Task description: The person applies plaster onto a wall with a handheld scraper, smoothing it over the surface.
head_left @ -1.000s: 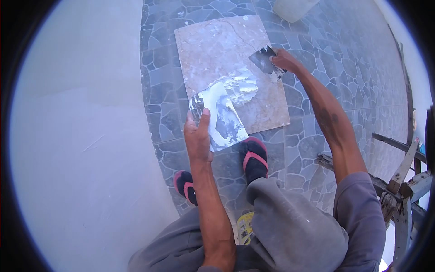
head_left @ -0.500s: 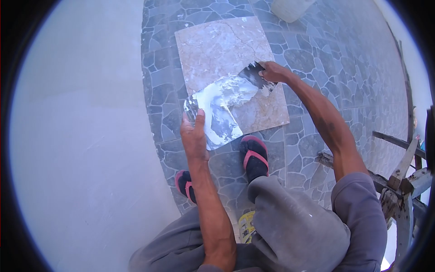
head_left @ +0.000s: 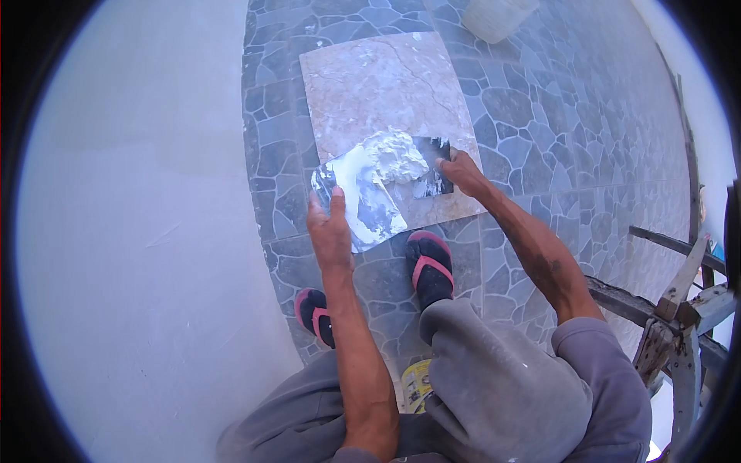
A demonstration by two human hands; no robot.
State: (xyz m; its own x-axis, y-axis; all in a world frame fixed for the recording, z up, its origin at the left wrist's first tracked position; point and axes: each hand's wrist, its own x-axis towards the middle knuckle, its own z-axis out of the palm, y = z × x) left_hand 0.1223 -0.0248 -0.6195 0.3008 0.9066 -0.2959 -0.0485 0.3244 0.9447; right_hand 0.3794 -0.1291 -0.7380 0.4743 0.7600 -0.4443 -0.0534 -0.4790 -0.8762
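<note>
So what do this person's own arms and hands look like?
Plain human ones, no cables: the left grip and right grip are bare hands, with no glove or watch showing. The right forearm bears a small dark patch; whether marking or dirt, I can't tell. The short right sleeve is grey; only the grey hem of the left sleeve shows.

A pale wall (head_left: 154, 231) fills the left. A bucket (head_left: 498, 17) stands far off on the stone-patterned floor (head_left: 513, 108). Wooden beams (head_left: 685, 366) cross at near right; something yellow (head_left: 417, 383) shows near.
</note>
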